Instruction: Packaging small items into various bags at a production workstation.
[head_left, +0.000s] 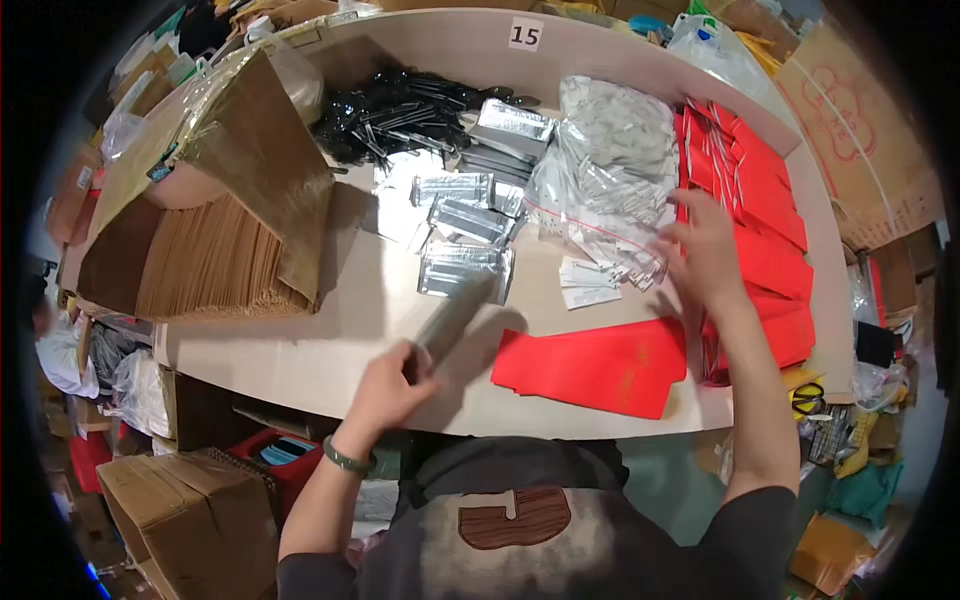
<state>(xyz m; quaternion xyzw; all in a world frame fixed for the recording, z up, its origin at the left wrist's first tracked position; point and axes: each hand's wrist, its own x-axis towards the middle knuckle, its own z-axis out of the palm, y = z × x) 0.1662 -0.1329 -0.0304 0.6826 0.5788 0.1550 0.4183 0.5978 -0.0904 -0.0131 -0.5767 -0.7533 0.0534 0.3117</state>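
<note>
My left hand (388, 395) grips the lower end of a flat grey packet (452, 325), which is tilted up and blurred by motion. Several silver foil packets (465, 268) lie just beyond it. My right hand (708, 250) has its fingers apart, at the right side of an open clear zip bag (548, 190) full of small white packets (622, 185); I see nothing held in it. A few white packets (588, 285) lie below the bag. Red paper envelopes (600, 368) lie fanned near the table's front edge, and a larger pile of red envelopes (765, 230) is at the right.
A cardboard box (215, 255) packed with brown card pieces stands at the left of the table (270, 350). Black-wrapped thin items (410, 105) are heaped at the back. A raised board (450, 32) borders the far edge. Another carton (190, 515) sits below at the left.
</note>
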